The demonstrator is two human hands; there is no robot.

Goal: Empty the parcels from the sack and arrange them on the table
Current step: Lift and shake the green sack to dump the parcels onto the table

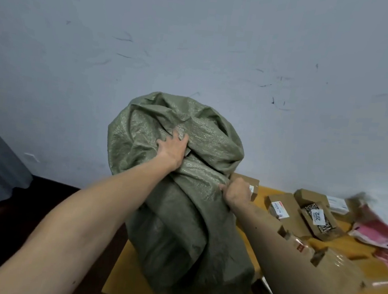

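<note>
Yellow table (260,195), gripped green sack (184,193), parcel label (318,215) "2012".

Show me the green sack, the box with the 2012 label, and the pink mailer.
green sack (195,229), head view, on its creased front cloth.
box with the 2012 label (318,215), head view, on the white label.
pink mailer (378,229), head view, on its wrinkled top.

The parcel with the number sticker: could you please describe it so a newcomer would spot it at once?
Start at the big green sack held on the yellow table, then look right to the cluster of brown cardboard boxes. Among them lies a box with a black-and-white pattern; it alone carries a white sticker reading 2012, while its neighbours are plain brown.
</note>
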